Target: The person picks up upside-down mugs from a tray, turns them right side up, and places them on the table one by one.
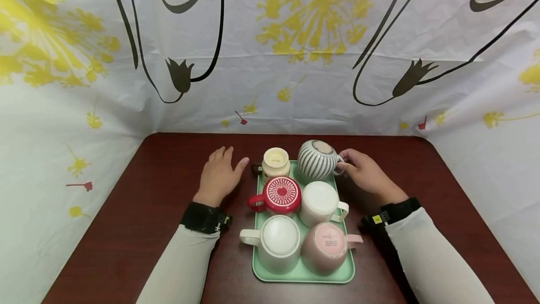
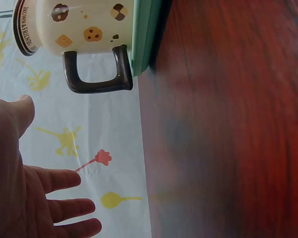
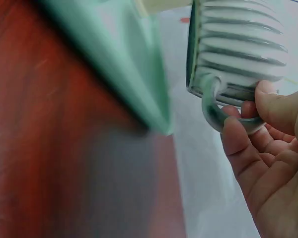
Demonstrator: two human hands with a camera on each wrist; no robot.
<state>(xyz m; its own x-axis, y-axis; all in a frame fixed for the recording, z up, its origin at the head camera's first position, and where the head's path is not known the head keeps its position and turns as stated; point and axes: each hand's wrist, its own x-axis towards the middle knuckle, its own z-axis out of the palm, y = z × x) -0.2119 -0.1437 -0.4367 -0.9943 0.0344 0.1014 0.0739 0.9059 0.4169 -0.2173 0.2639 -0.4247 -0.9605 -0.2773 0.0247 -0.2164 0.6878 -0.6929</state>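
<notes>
A green tray (image 1: 303,273) holds several mugs set upside down. My right hand (image 1: 352,167) pinches the handle of the grey striped mug (image 1: 317,159) at the tray's far right corner; the mug leans a little. In the right wrist view my fingers (image 3: 238,141) curl round that handle below the striped mug (image 3: 241,47). My left hand (image 1: 221,172) lies open on the table, just left of the cream mug (image 1: 276,163). The left wrist view shows the cream cookie-print mug (image 2: 79,25) with its dark handle pointing toward my open left hand (image 2: 39,198), not touching it.
Also on the tray are a red mug (image 1: 281,194), a white mug (image 1: 319,202), a ribbed white mug (image 1: 278,242) and a pink mug (image 1: 328,247). The dark wood table (image 1: 147,210) is walled by a white floral cloth (image 1: 270,60) on three sides.
</notes>
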